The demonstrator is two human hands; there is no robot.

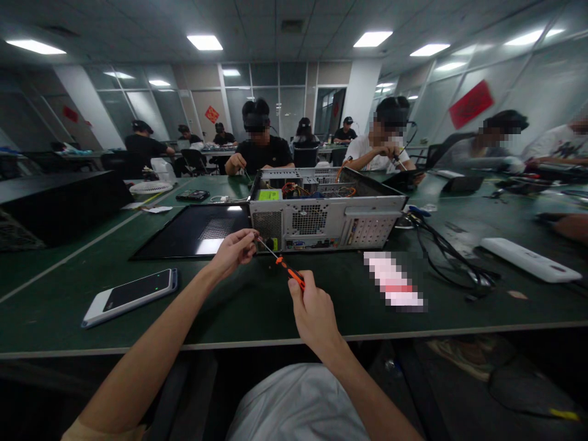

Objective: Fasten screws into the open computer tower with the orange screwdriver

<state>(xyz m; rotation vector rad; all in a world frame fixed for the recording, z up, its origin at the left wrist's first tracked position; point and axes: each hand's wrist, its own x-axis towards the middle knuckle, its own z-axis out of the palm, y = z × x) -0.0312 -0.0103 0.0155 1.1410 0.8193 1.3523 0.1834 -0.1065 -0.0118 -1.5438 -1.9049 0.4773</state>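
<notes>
An open desktop computer case [321, 211] lies on its side on the green table [248, 306], its rear panel facing me. My right hand [312, 309] grips the orange handle of a screwdriver [285, 266], whose shaft points up-left to the case's lower left rear corner. My left hand [235, 250] pinches the screwdriver's tip right at that corner, fingers closed around it.
The case's black side panel [193, 229] lies flat to the left. A smartphone [131, 296] rests near the front left edge. Black cables [448, 257] and a white power strip [528, 259] lie to the right. Other people work at the table's far side.
</notes>
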